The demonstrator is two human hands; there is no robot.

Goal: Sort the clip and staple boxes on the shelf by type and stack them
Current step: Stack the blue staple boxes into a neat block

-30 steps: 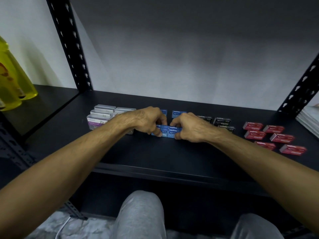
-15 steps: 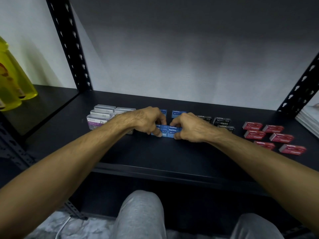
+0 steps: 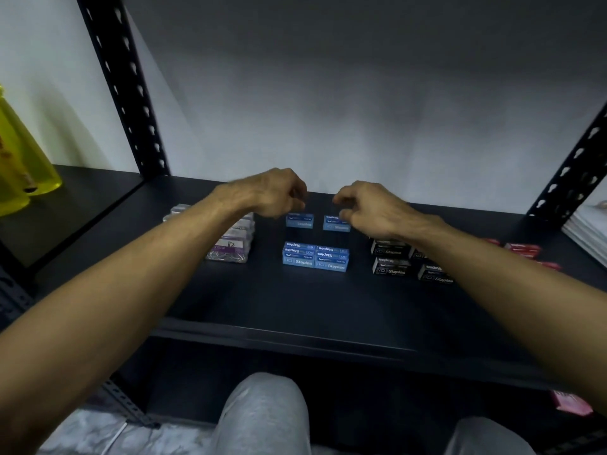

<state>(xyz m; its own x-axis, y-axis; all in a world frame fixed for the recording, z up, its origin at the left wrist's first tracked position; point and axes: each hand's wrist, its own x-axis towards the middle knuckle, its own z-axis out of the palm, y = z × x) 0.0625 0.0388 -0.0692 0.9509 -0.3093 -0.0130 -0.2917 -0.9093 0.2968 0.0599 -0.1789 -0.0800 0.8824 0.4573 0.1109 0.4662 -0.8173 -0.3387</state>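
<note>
A: Both hands were pressed on the blue staple boxes (image 3: 315, 256) a moment ago. Now they have lifted off and hover further back over the shelf (image 3: 262, 300).

B: So the front blue stack is finished?

A: It looks so: a tidy block, two wide and two high, square-edged printed card, standing midway between the shelf's side posts, nearer the front edge than the two loose blue boxes (image 3: 318, 221) behind it.

B: And the grip?

A: The left hand (image 3: 272, 193) is loosely curled and holds nothing. The right hand (image 3: 368, 205) is half closed, its fingertips just above the right loose box; I cannot tell whether they touch it.

B: My guess is those two get picked up next.

A: Likely. Towards the left end sit the clip boxes (image 3: 230, 244), clear glossy plastic stacked up. To the right lie matte black staple boxes (image 3: 392, 267), only partly stacked, and red boxes (image 3: 522, 250) near the right end, mostly hidden by the forearm.
</note>
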